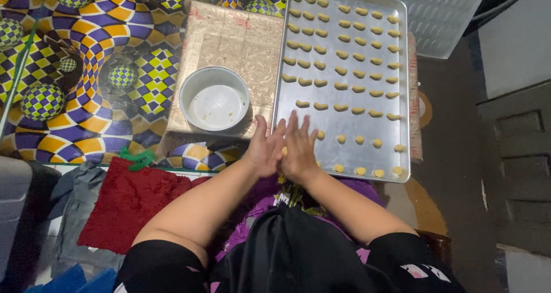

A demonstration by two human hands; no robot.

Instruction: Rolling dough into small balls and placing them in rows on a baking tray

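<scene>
Tray (402,98) near edge under both hands (284,149), w/ dough (284,151).

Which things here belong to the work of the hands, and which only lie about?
In use:
- left hand and right hand, palms pressed together
- metal baking tray
- rows of dough pieces
- white bowl

Lying about:
- red cloth
- grey cloth
- patterned mat

The baking tray (344,92) is dull, brushed metal carrying matt, pale dough pieces (341,71). The bowl (214,98) at nine o'clock looks like smooth enamel or metal, hard to tell. Beneath lies a glossy patterned mat (86,69); the red cloth (129,201) is rough and nubbly.
</scene>
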